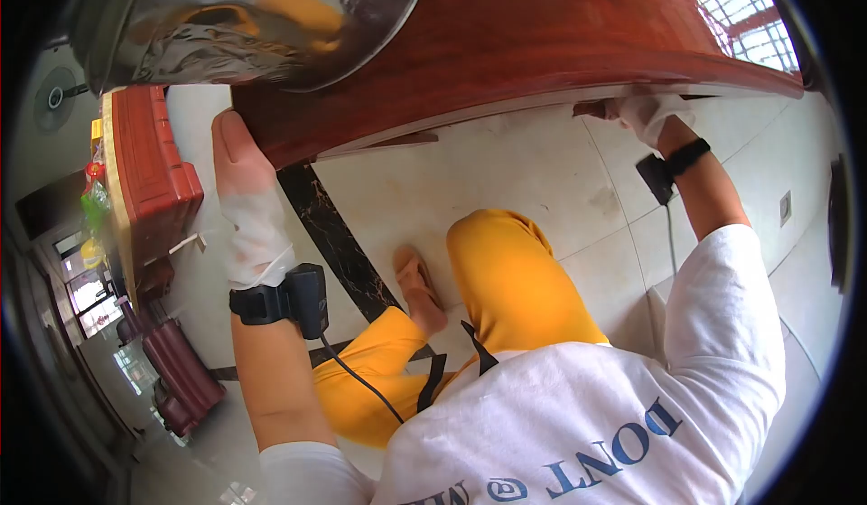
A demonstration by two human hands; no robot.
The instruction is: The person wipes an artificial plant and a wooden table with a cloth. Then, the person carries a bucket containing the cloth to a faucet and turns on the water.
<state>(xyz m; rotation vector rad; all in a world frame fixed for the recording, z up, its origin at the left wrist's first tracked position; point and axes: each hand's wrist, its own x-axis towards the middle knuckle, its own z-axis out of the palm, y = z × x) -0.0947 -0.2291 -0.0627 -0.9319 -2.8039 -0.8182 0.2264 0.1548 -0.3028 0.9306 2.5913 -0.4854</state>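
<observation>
A red glossy wooden table [506,31] spans the top of the head view, its front edge curved by the lens. My left hand [242,157], in a thin white covering that leaves the fingers bare, is closed against the table's left corner; its fingertips are partly hidden. Farther right, my right hand [639,116] has a similar white covering and is closed at the underside of the front edge, fingers mostly out of sight. On the table's left part stands a large shiny metal bowl [361,31], reflecting yellow and white.
Below the table is a pale tiled floor [506,175] with a black marble strip [316,207]. Left are a red wooden cabinet [153,162] with coloured items on it, a fan [56,98] and a dark red suitcase-like object [185,369]. My sandalled foot [417,284] stands below.
</observation>
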